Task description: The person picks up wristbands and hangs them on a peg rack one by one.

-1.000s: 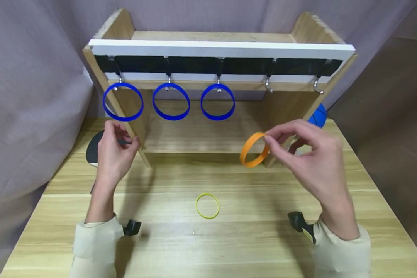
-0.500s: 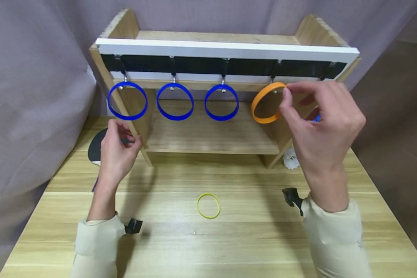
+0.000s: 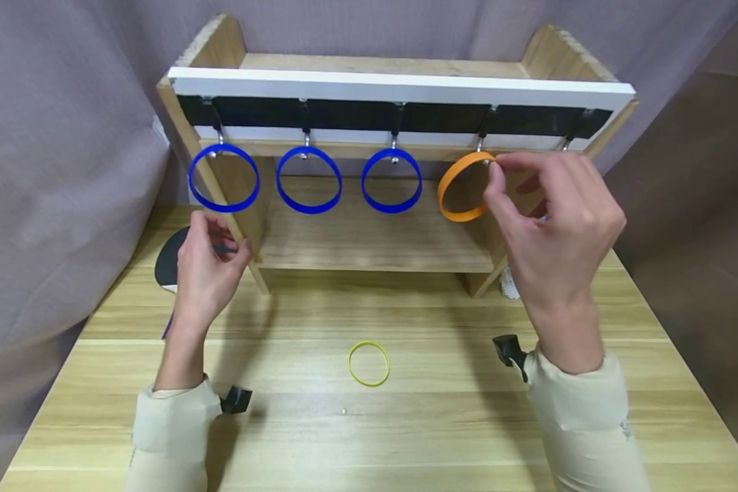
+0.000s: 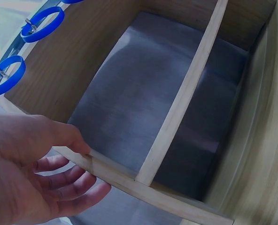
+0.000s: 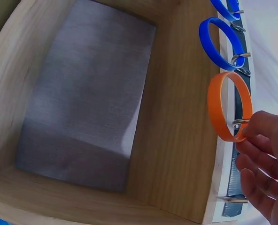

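My right hand (image 3: 556,219) pinches an orange wristband (image 3: 449,191) by its right edge, between thumb and fingertips. The band is at the fourth hook from the left; in the right wrist view that hook (image 5: 240,122) shows inside the loop. Blue wristbands hang from the first three hooks: the left one (image 3: 192,184), the middle one (image 3: 279,188) and the right one (image 3: 365,188). My left hand (image 3: 206,273) grips the left side panel (image 4: 125,178) of a wooden shelf (image 3: 369,266), thumb on the inner side and fingers outside.
A yellow band (image 3: 350,369) lies on the table (image 3: 430,437) in front of the shelf. A dark paddle (image 3: 167,263) is behind my left hand. A white shuttlecock (image 3: 509,285) stands by the shelf's right foot. The fifth hook (image 5: 235,199) carries no band.
My right hand has lifted the orange wristband from below the hooks up to the fourth hook, then shifted slightly left and down. My left hand stays on the side panel.
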Tool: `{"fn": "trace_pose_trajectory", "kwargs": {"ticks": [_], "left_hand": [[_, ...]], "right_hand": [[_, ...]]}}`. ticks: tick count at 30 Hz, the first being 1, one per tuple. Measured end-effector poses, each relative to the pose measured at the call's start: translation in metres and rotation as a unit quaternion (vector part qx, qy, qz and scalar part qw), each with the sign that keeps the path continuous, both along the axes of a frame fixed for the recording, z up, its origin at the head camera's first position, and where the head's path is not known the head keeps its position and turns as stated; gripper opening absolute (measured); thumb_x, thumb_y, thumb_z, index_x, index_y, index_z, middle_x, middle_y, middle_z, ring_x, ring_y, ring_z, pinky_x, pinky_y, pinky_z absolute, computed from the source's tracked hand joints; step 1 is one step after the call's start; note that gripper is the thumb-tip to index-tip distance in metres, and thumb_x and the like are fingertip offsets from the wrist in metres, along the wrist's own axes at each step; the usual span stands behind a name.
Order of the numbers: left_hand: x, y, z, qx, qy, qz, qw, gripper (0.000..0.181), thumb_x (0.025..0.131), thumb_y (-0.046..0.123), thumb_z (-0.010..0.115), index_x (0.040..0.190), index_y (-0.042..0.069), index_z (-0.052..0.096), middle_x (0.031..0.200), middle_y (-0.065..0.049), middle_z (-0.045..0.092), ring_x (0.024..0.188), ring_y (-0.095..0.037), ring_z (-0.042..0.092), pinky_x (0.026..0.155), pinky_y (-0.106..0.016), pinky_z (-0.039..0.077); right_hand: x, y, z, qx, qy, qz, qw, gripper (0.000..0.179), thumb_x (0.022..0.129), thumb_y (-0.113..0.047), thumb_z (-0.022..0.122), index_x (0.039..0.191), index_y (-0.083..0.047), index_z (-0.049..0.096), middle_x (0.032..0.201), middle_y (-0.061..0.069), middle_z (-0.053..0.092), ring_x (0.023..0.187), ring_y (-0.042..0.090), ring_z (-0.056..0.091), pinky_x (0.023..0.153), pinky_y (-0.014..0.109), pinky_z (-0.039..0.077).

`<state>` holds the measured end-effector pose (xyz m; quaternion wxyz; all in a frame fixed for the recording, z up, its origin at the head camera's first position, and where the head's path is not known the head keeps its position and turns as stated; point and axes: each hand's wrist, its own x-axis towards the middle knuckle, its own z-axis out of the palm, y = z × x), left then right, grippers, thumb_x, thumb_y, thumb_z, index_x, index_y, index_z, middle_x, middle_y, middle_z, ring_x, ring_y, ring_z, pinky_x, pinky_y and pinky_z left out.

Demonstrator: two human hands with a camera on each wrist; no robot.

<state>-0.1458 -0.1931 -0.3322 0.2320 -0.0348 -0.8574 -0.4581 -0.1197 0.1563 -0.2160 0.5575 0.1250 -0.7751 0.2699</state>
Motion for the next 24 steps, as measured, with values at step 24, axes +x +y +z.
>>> {"fn": "trace_pose_trajectory", "kwargs": {"ticks": [24], "left_hand": [[-0.001,0.001,-0.002,-0.006,-0.004,0.009,0.9999,0.037,0.084,0.001,0.069,0.114,-0.002,0.047,0.099,-0.011,0.058,0.085,-0.017,0.06,0.063,-0.01,0.05]], "right_hand": [[0.042,-0.03,-0.083,0.127,-0.167,0.155,0.9654,0.008,0.086,-0.014,0.069,0.088,-0.007,0.072,0.08,0.002,0.069,0.059,0.012,0.058,0.045,0.02,0.044]]}}
